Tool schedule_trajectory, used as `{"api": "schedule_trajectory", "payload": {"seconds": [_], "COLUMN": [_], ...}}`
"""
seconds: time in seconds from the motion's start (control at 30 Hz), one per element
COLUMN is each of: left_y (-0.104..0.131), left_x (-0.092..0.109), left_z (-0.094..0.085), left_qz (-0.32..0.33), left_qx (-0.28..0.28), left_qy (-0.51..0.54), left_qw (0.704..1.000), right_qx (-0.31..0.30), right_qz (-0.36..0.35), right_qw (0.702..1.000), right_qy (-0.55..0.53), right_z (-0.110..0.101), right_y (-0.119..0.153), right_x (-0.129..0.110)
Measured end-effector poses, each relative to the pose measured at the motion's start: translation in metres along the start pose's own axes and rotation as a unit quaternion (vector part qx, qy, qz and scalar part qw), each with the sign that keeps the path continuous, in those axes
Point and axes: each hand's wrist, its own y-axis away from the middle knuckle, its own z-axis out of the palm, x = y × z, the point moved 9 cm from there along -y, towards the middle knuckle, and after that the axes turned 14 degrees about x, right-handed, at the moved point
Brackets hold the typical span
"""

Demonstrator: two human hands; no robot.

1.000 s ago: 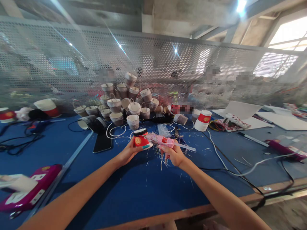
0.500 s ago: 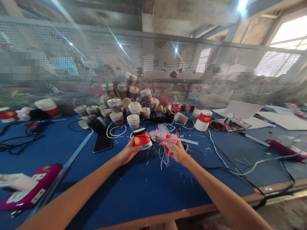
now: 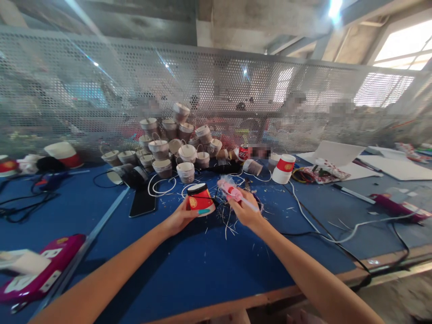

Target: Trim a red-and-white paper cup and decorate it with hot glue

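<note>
My left hand (image 3: 179, 218) is closed round a red and white cup (image 3: 199, 202) with a black band near its top, and a thin black cord stands out from its right side. To the right, my right hand (image 3: 247, 210) grips a pink glue gun (image 3: 232, 191) with a clear stick at its back. The gun's tip points up and to the left, apart from the cup. White thread scraps (image 3: 229, 229) lie on the blue table (image 3: 189, 270) below the hands.
Small grey-white buckets (image 3: 162, 149) are piled at the back by a perforated screen. A black phone (image 3: 143, 200) lies left of the cup. At the back right stand a red can (image 3: 243, 153) and another red-white cup (image 3: 284, 168). A purple power strip (image 3: 64, 261) sits front left; cables cross the right.
The glue gun has turned and drawn back from the cup, its tip now higher. The cup stands more upright in my left hand, with its black cord now visible. The view has shifted slightly.
</note>
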Motion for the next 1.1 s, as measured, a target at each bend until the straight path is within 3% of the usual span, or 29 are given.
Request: {"api": "schedule_trajectory", "payload": {"seconds": [0.1,0.23,0.37,0.53,0.63,0.7,0.77,0.93,1.1], "left_y": [0.0,0.002,0.002,0.001,0.001,0.002,0.002,0.001,0.002], "left_x": [0.003,0.007,0.008,0.005,0.006,0.007,0.008,0.007,0.007], "left_z": [-0.003,-0.001,-0.001,-0.003,0.0,0.002,0.004,0.005,0.006], "left_qz": [0.004,0.009,0.015,0.009,0.009,0.013,0.018,0.037,0.041], "left_qx": [0.039,0.058,0.06,0.069,0.071,0.067,0.062,0.042,0.043], "left_qy": [0.003,-0.001,-0.012,-0.027,-0.023,-0.023,-0.03,-0.052,-0.057], "left_qw": [0.999,0.998,0.998,0.997,0.997,0.997,0.997,0.997,0.997], "right_qx": [0.074,0.099,0.121,0.193,0.122,0.039,-0.028,-0.128,-0.152], "right_qz": [0.0,0.083,0.1,-0.024,-0.197,-0.301,-0.345,-0.298,-0.239], "right_qw": [0.974,0.934,0.924,0.946,0.97,0.951,0.93,0.936,0.949], "right_qy": [0.214,0.332,0.349,0.258,0.073,-0.052,-0.126,-0.139,-0.136], "right_z": [-0.021,-0.032,-0.032,-0.036,-0.021,-0.012,-0.006,0.016,0.02], "right_y": [-0.006,-0.008,-0.007,-0.001,0.012,0.03,0.043,0.049,0.042], "right_x": [0.002,0.026,0.038,-0.002,-0.046,-0.072,-0.085,-0.081,-0.076]}}
